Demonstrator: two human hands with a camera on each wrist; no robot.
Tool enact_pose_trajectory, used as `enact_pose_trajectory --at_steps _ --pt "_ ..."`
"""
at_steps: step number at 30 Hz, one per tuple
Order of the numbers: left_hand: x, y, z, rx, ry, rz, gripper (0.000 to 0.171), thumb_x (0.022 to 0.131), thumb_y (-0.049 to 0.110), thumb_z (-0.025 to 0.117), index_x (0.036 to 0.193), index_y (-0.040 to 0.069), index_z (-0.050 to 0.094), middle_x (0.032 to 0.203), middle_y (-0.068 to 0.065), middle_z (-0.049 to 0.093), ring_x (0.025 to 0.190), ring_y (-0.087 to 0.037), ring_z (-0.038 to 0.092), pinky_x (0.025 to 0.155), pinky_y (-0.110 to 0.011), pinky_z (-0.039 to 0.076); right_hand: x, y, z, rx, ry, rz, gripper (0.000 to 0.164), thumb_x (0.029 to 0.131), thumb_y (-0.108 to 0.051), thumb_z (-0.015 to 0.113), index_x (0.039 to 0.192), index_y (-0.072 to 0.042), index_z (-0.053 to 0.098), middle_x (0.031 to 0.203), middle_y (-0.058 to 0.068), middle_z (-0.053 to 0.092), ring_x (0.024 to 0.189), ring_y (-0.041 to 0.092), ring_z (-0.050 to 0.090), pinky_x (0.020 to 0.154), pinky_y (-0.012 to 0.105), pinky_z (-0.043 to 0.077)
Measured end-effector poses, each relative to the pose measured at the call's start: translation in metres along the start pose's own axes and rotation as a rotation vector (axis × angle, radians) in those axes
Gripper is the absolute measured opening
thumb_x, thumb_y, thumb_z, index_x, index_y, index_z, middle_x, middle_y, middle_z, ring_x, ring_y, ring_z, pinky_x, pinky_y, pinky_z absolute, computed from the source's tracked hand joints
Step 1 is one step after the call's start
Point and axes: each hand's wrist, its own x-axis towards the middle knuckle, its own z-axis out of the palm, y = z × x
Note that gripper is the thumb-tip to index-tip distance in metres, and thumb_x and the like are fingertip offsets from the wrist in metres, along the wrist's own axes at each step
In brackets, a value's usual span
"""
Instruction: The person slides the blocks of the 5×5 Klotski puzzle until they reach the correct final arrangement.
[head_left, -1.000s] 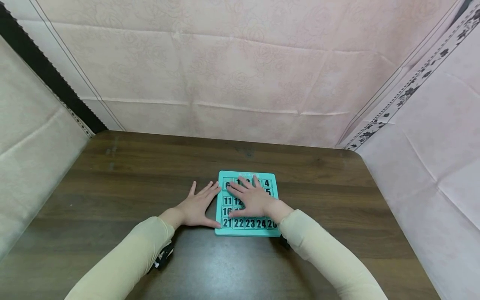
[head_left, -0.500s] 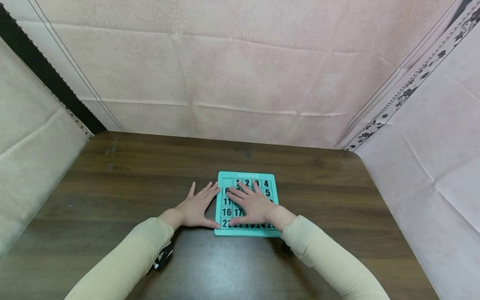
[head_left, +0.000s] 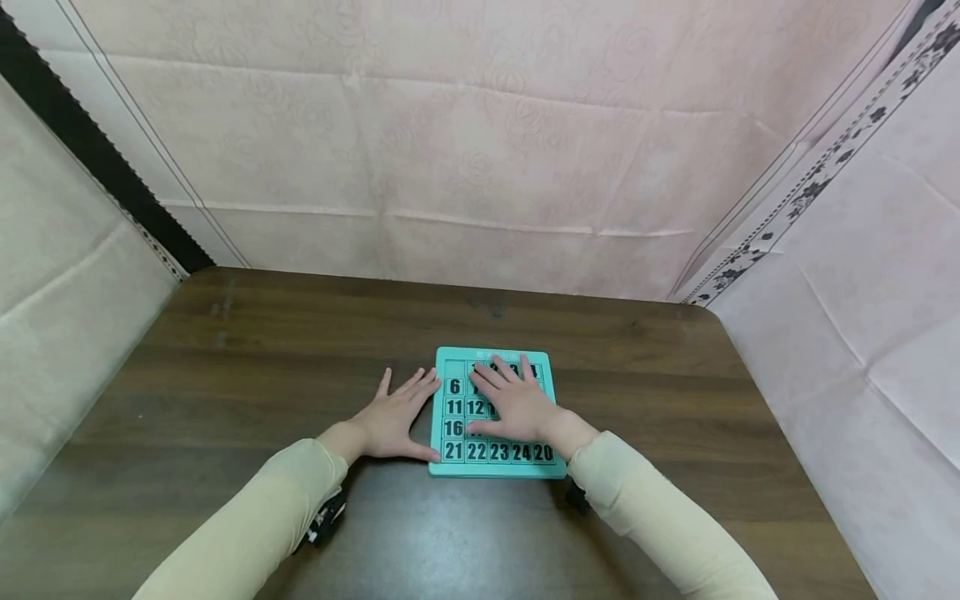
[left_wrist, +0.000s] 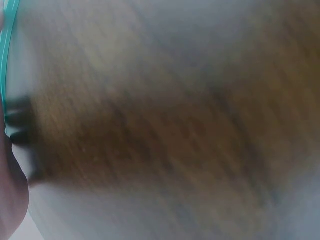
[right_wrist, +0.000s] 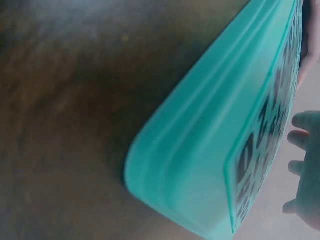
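Observation:
A turquoise number slide puzzle [head_left: 497, 471] lies flat on the brown table, with black numbers on its tiles. Along its left edge my left hand [head_left: 390, 423] is spread, thumb at the lower left corner and fingertips by the upper left side. My right hand [head_left: 521, 410] lies across the middle of the puzzle, its fingers stretched toward the top row and its thumb over the 16–17 row. Tiles 21, 22, 23, 24 and 20 show along the bottom; several central tiles are hidden beneath this hand. In the right wrist view the puzzle's thick turquoise corner [right_wrist: 185, 165] looms close.
The wood-grain table [head_left: 247, 375] extends around the puzzle on all sides. A pale patterned cloth [head_left: 450, 167] hangs behind it, and more cloth [head_left: 862, 333] encloses the right side. A dark band [head_left: 97, 142] runs down the left corner.
My right hand slid nearer to me over the lower rows, then back up and slightly right, uncovering the bottom row. The left hand has stayed in place.

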Motion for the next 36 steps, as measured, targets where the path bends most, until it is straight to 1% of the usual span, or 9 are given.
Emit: enact_pose_trajectory --at_steps 3,8,17,23,28,36 --pt "-0.001 0.000 -0.001 -0.003 0.003 0.001 0.112 0.070 0.079 0.053 0.151 0.013 0.015 0.159 -0.003 0.007 0.147 -0.025 0.005 0.110 -0.062 -0.008 0.003 0.003 0.001 -0.006 -0.003 0.029 0.086 0.085 -0.072 0.038 0.151 -0.020 0.019 0.157 -0.001 0.019 0.147 0.026 0.006 0.112 0.061 -0.001" --pt "-0.001 0.000 -0.001 -0.006 -0.005 0.000 0.112 0.070 0.080 0.053 0.151 0.014 0.014 0.159 -0.003 0.006 0.147 -0.024 0.005 0.110 -0.062 -0.008 0.005 0.004 0.002 0.005 -0.016 0.041 0.086 0.085 -0.073 0.038 0.151 -0.022 0.018 0.157 -0.003 0.018 0.147 0.025 0.005 0.113 0.060 -0.002" --pt "0.001 -0.001 0.000 0.001 -0.009 -0.009 0.112 0.070 0.080 0.052 0.152 0.014 0.013 0.159 -0.002 0.005 0.147 -0.024 0.004 0.110 -0.061 -0.009 0.010 0.002 0.002 0.012 -0.001 0.008 0.086 0.084 -0.073 0.039 0.151 -0.022 0.020 0.157 -0.004 0.019 0.147 0.026 0.007 0.112 0.062 0.001" --pt "0.001 -0.001 0.000 0.001 -0.014 -0.012 0.112 0.069 0.081 0.051 0.152 0.015 0.013 0.159 -0.001 0.005 0.147 -0.023 0.003 0.111 -0.061 -0.009 0.017 -0.002 0.004 0.010 -0.021 0.007 0.087 0.083 -0.075 0.036 0.151 -0.025 0.016 0.158 -0.007 0.014 0.147 0.024 0.003 0.113 0.061 -0.001" --pt "0.002 -0.002 0.000 0.006 -0.010 -0.001 0.112 0.070 0.081 0.051 0.152 0.014 0.014 0.159 -0.002 0.006 0.147 -0.024 0.004 0.110 -0.063 -0.008 0.020 -0.006 0.001 0.020 -0.048 0.008 0.086 0.083 -0.075 0.036 0.151 -0.027 0.013 0.158 -0.009 0.011 0.147 0.023 -0.001 0.113 0.060 -0.003" --pt "-0.001 0.000 0.000 -0.004 -0.005 0.002 0.111 0.070 0.080 0.051 0.151 0.014 0.015 0.159 -0.003 0.007 0.147 -0.025 0.004 0.110 -0.063 -0.008 0.021 -0.009 0.000 0.033 -0.041 -0.007 0.083 0.085 -0.072 0.037 0.151 -0.027 0.015 0.158 -0.007 0.014 0.147 0.025 0.002 0.112 0.061 -0.001"
